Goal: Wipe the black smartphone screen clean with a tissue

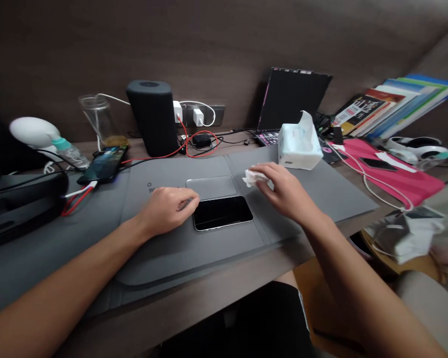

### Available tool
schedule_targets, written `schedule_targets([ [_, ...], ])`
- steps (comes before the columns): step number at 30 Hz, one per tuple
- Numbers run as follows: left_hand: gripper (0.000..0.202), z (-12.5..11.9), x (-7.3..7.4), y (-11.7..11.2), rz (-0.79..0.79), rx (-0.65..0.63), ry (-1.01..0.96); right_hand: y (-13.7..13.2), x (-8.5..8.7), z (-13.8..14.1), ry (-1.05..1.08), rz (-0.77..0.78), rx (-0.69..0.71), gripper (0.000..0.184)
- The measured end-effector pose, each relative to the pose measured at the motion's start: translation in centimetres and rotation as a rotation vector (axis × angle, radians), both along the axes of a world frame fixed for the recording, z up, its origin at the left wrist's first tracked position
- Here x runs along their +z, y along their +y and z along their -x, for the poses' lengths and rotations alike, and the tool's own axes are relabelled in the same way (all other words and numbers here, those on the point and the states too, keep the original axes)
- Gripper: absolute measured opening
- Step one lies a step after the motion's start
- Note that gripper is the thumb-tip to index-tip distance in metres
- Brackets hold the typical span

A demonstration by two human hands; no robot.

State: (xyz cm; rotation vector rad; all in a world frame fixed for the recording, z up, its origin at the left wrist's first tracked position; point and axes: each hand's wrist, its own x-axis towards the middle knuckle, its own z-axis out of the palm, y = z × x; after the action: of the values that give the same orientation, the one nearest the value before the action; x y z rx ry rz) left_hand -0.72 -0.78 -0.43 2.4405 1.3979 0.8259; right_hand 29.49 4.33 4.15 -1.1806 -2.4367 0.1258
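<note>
A smartphone [223, 213] with a dark screen lies face up on the grey desk mat [216, 248]. Just behind it rests a clear, flat rectangular sheet or case [212, 187]. My left hand [168, 210] is closed at the phone's left end, its fingers curled around a small dark thing that is mostly hidden. Whether that hand touches the phone I cannot tell. In my right hand [280, 189], a crumpled white tissue [254, 178] is pinched between thumb and fingers, held above the mat to the right of the phone.
A tissue pack [299, 146] stands before an open laptop [293, 102]. Behind the mat are a black speaker [152, 119], a glass jar [101, 119] and tangled cables. Another phone [105, 163] is plugged in at left. Books [399, 107] and headphones [420, 146] lie right.
</note>
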Motion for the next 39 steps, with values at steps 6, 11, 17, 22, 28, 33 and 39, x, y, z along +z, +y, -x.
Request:
schedule_targets([
  [6,0.024,0.4,0.2,0.8,-0.101,0.1,-0.099,2.9,0.0,4.8,-0.122,0.046,0.189,0.057],
  [11,0.036,0.5,0.1,1.1,-0.077,0.147,-0.176,4.5,-1.5,7.0,-0.205,0.235,0.187,0.062],
  [17,0.047,0.6,-0.8,1.3,-0.012,0.194,-0.229,4.3,-0.3,6.4,-0.148,0.241,0.145,0.023],
  [22,0.056,0.9,-1.0,1.2,0.046,-0.001,-0.202,1.1,0.7,4.5,-0.022,0.19,0.254,0.015],
  [28,0.066,0.8,0.0,0.7,0.164,-0.279,0.003,-3.5,-1.5,2.1,-0.001,0.115,0.349,0.023],
  [33,0.074,1.0,0.5,0.5,0.172,-0.304,-0.005,-4.8,-3.4,2.1,0.027,0.109,0.287,0.026],
  [39,0.063,1.1,0.2,0.6,0.117,-0.32,0.002,-4.7,-3.9,1.4,0.049,0.084,0.235,0.031],
])
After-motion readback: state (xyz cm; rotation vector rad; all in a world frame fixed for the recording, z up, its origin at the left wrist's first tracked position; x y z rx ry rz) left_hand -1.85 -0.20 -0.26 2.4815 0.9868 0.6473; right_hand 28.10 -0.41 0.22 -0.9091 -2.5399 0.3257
